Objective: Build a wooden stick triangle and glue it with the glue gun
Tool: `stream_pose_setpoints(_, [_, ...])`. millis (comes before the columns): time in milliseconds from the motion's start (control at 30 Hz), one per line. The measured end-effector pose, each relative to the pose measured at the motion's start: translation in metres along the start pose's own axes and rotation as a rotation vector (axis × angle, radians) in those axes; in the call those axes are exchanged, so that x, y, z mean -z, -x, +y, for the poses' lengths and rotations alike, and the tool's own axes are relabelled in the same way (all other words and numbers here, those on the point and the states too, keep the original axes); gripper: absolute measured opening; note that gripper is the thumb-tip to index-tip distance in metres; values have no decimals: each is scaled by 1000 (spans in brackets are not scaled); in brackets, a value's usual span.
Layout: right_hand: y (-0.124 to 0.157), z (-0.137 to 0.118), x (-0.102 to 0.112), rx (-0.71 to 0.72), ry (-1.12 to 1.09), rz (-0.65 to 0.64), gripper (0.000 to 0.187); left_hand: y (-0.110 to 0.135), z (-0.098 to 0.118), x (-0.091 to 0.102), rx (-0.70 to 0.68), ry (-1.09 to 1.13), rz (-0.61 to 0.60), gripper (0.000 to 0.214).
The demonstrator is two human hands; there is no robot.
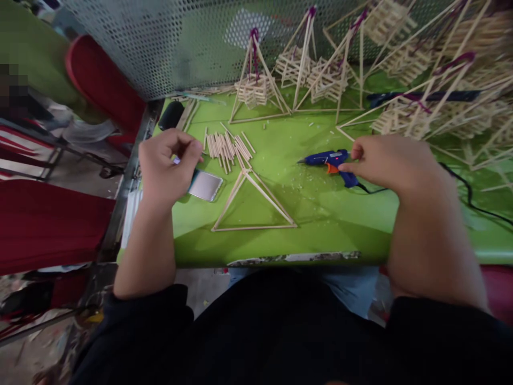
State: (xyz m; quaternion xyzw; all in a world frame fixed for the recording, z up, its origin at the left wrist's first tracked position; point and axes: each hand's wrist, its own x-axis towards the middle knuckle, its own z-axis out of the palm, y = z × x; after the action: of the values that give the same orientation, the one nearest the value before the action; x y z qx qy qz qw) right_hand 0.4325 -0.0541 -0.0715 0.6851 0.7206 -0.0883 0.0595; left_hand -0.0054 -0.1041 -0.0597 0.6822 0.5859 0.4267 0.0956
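Observation:
My right hand (387, 163) is closed round the handle of a blue hot glue gun (329, 160) with an orange trigger, its nozzle pointing left over the green table (320, 214). My left hand (168, 163) hovers at the table's left side with fingers curled in a pinch, just above a phone (205, 185) lying flat; what it pinches is too small to make out. Between the hands lies a triangle frame of thin wooden sticks (253, 206). A loose pile of short sticks (226, 147) sits beyond it.
Several finished stick pyramids with purple ties (256, 80) stand along the back and right of the table, before a perforated metal screen (160, 43). The glue gun's black cord (465, 192) trails right. Red chairs (48, 224) stand at the left.

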Motion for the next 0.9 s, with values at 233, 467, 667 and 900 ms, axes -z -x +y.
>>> stream_pose_setpoints(233, [44, -61, -8, 401, -474, 207, 30, 13, 4, -4, -26, 371, -191, 22])
stream_pose_setpoints(467, [72, -96, -28, 674, -527, 188, 42, 17, 1, -5, -11, 287, -256, 26])
stream_pose_setpoints(667, [60, -88, -26, 593, -352, 224, 47, 27, 0, -27, -8, -55, 40, 25])
stream_pose_setpoints(900, [70, -60, -8, 592, -338, 586, 32, 18, -57, -5, -626, -311, 623, 30])
